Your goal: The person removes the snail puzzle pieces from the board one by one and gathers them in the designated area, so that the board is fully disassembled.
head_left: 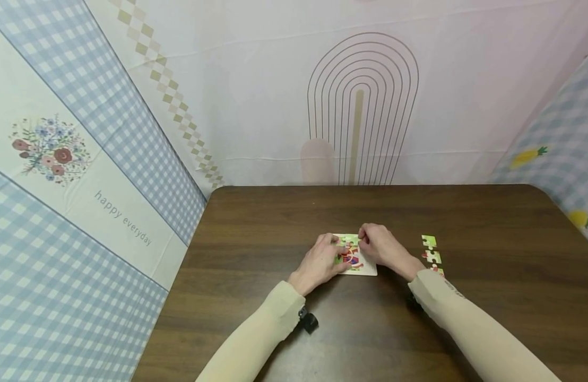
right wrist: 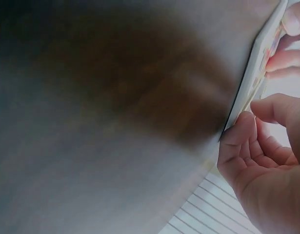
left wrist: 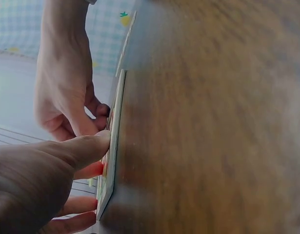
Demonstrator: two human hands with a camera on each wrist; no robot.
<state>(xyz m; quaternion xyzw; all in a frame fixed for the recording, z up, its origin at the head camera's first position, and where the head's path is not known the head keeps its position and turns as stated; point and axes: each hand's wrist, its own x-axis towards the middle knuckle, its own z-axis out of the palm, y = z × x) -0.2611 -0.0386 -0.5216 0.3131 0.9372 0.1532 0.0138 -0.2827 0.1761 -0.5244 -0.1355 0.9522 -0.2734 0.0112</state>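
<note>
A small white puzzle board [head_left: 370, 267] lies on the table, with colourful joined pieces covering its left part and a bare white strip at its right. My left hand [head_left: 318, 264] rests over the left side, its fingers spread and touching the picture and the board's edge. At the upper right corner, my right hand [head_left: 382, 245] has its thumb and index finger curled together on what looks like a puzzle piece, mostly hidden by the fingers. In the right wrist view, the right thumb [right wrist: 271, 107] and index finger meet at the board's edge [right wrist: 242, 92].
Several loose puzzle pieces [head_left: 433, 257] lie in a column right of the board, the nearest partly behind the right sleeve [head_left: 447, 302]. The brown wooden table [head_left: 256, 223] ends at a patterned cloth backdrop [head_left: 256, 106]. Another checked cloth [head_left: 84, 265] hangs at the left.
</note>
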